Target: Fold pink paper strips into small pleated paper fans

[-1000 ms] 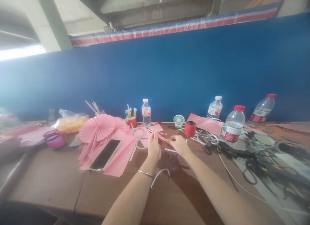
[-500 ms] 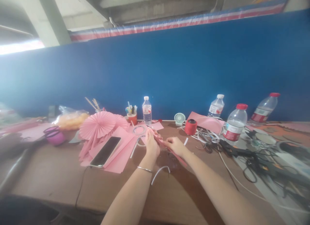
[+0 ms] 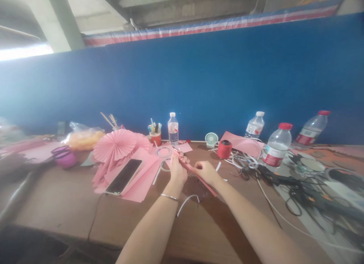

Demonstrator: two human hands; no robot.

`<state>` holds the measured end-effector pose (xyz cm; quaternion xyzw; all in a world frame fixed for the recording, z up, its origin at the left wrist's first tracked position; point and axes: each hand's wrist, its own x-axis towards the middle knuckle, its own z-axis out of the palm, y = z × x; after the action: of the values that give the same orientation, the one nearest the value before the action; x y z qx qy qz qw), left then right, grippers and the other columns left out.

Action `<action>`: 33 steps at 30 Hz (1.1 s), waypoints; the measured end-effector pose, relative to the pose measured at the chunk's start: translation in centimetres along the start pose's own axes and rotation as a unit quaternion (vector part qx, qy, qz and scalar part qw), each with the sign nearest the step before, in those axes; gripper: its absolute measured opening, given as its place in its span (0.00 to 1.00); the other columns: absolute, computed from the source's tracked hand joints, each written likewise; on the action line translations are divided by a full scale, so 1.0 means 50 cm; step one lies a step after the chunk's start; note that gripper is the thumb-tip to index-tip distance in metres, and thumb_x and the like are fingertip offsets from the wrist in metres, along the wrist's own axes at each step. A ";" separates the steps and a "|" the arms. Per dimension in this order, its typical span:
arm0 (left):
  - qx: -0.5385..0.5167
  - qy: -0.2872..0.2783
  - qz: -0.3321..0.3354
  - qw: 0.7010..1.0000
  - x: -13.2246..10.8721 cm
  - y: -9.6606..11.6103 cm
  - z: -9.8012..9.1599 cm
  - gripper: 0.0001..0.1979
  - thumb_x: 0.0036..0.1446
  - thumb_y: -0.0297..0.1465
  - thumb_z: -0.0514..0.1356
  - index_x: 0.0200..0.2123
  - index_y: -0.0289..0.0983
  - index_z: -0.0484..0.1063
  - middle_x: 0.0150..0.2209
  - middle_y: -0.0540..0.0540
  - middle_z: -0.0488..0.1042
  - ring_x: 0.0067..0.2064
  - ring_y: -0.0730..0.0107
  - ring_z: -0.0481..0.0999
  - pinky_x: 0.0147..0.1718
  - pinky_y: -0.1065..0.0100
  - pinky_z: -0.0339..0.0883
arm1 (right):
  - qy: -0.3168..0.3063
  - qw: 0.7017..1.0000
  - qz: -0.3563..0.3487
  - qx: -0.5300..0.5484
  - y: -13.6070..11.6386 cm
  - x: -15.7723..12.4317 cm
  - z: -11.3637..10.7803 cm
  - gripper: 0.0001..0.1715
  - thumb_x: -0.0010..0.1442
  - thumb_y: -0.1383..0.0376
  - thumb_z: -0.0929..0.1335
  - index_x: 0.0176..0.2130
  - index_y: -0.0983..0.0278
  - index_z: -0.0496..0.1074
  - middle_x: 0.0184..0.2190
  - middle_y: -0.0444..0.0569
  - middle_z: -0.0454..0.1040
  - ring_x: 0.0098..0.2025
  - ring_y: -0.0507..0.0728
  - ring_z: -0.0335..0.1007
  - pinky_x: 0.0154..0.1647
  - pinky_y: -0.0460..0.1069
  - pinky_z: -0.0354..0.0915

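Between my hands runs a narrow folded strip of pink paper (image 3: 207,186), slanting down to the right above the table. My left hand (image 3: 178,168) is closed on its upper left end. Farther along the strip, my right hand (image 3: 205,172) pinches it between thumb and fingers. A thin dark-tipped item by my left fingertips is too small to name. Below my hands a curved white strip (image 3: 187,201) lies on the brown table (image 3: 136,226). To the left are pink paper sheets (image 3: 142,186) with a phone (image 3: 125,176) on top, and a pleated pink paper fan (image 3: 115,146).
A water bottle (image 3: 173,129) and a red pen cup (image 3: 155,138) stand behind my hands. Rightward are a small fan (image 3: 211,139), a red cylinder (image 3: 224,149), tangled cables (image 3: 284,180) and a red-capped bottle (image 3: 276,148). A purple cup (image 3: 65,160) is at left.
Both hands keep their hold on the pink strip and stay almost in place. The strip's lower end and my right thumb have shifted slightly. The view has moved a little.
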<state>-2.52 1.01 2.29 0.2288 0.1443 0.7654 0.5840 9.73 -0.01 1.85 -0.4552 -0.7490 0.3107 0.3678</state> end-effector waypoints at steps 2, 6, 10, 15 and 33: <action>-0.012 0.003 -0.002 1.000 0.005 0.003 -0.004 0.06 0.54 0.31 0.56 0.30 0.36 0.60 0.22 0.55 0.57 0.18 0.83 0.56 0.19 0.77 0.53 | -0.004 1.000 -0.009 -0.010 -0.001 -0.001 0.000 0.18 0.47 0.55 0.67 0.20 0.66 0.65 0.18 0.40 0.64 0.23 0.50 0.57 0.23 0.44 0.51; -0.025 0.001 -0.012 1.000 0.008 0.007 -0.009 0.05 0.54 0.30 0.56 0.30 0.36 0.61 0.21 0.56 0.56 0.17 0.84 0.56 0.18 0.77 0.53 | 0.001 1.000 0.000 -0.023 -0.001 -0.001 0.005 0.15 0.46 0.57 0.68 0.22 0.65 0.64 0.18 0.40 0.64 0.23 0.50 0.58 0.24 0.44 0.52; -0.024 -0.008 -0.029 0.999 0.003 0.006 -0.005 0.04 0.55 0.30 0.55 0.31 0.36 0.61 0.21 0.56 0.57 0.17 0.83 0.56 0.18 0.77 0.54 | -0.001 0.996 0.036 0.078 -0.002 -0.003 0.019 0.21 0.46 0.59 0.68 0.40 0.65 0.64 0.32 0.46 0.70 0.27 0.52 0.64 0.24 0.44 0.57; -0.002 -0.014 -0.055 0.998 -0.005 0.003 0.008 0.05 0.54 0.31 0.56 0.31 0.36 0.62 0.20 0.56 0.58 0.16 0.83 0.57 0.18 0.77 0.56 | -0.069 0.991 0.026 0.116 -0.004 -0.009 0.030 0.20 0.56 0.52 0.61 0.31 0.66 0.68 0.23 0.46 0.71 0.20 0.50 0.63 0.20 0.44 0.57; 0.183 -0.011 -0.059 0.981 -0.011 -0.002 -0.007 0.12 0.45 0.33 0.64 0.31 0.32 0.67 0.26 0.46 0.73 0.32 0.64 0.76 0.33 0.64 0.69 | -0.004 0.998 0.027 0.054 -0.011 -0.011 0.033 0.26 0.58 0.53 0.59 0.20 0.66 0.69 0.12 0.44 0.67 0.16 0.50 0.63 0.20 0.42 0.55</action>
<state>-2.48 0.53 1.85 0.3311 0.2887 0.6876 0.5782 8.27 -0.95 1.24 -0.4528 -0.7203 0.3626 0.3803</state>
